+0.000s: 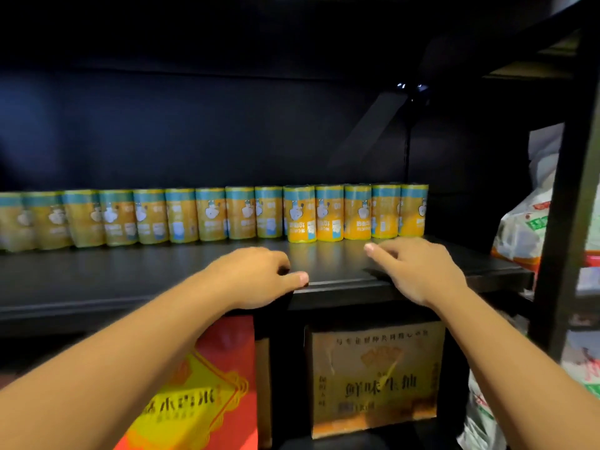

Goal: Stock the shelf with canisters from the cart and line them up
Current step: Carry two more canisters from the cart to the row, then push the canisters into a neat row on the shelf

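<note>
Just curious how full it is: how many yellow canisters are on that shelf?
14 canisters, upright in one row at the back of the shelf, from the picture's left edge rightward; more may lie beyond that edge.

We had a single view, from a wide-angle camera worn on the head. It faced forward and a little downward, square onto a dark shelf (130,280). It sat close: both forearms entered from the bottom corners, and the left hand (259,277) and right hand (418,271) lay over the front edge. The row of canisters (240,212) ran across mid-frame. Under the board we saw a cardboard box (373,378) and a red bag (201,384). The wide lens leaned the frame post (565,222) at the right edge.
</note>
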